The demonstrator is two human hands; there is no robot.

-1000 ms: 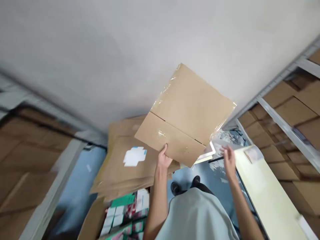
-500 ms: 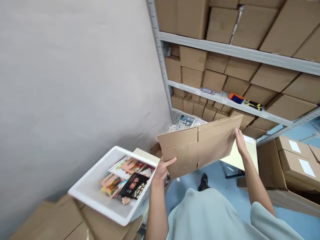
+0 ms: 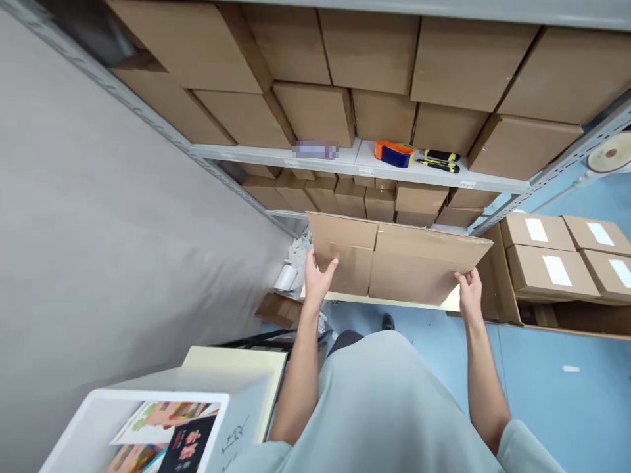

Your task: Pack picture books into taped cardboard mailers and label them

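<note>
A flattened cardboard box [image 3: 394, 259] is held out in front of me over a pale yellow table [image 3: 451, 301]. My left hand [image 3: 318, 279] grips its left edge, thumb on the near face and the other fingers behind. At the lower right corner my right hand [image 3: 469, 289] pinches the cardboard between thumb and fingers. Slots and fold lines show across the sheet, which slants toward me. Part of the table is hidden beneath it.
Shelving [image 3: 335, 156] ahead holds rows of cardboard boxes, an orange-and-blue tape roll [image 3: 394, 154] and yellow-black utility knives [image 3: 438, 161]. A white bin [image 3: 224, 420] with printed packets stands lower left. At right, a large open carton [image 3: 507, 289] contains labelled boxes [image 3: 557, 269].
My view has turned right, toward the shelving. The flattened box has come level over the table, still in both hands. The white bin has slid toward the lower left of view.
</note>
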